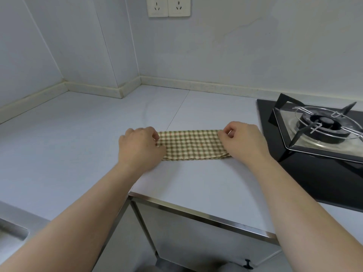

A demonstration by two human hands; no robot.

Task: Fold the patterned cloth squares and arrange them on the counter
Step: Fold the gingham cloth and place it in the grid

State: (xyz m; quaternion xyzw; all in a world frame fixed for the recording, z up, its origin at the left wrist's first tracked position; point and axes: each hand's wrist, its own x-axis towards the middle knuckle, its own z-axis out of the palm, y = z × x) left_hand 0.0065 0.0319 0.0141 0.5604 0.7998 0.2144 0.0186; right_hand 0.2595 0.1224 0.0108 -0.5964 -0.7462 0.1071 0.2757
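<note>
A green-and-cream checked cloth [191, 145] lies on the pale counter [82, 134], folded into a long narrow strip with several scalloped layers showing along its near edge. My left hand [140, 146] pinches the strip's left end with curled fingers. At the right end my right hand [242, 140] pinches the far corner between thumb and fingers. Both hands rest low on the counter, and each covers the end it holds.
A black gas hob [306, 163] with a steel burner ring and pan support [322, 124] sits just right of my right hand. A sink corner [11, 232] shows at the lower left. The counter's metal front edge [196, 213] runs below; wall sockets [169, 6] are above.
</note>
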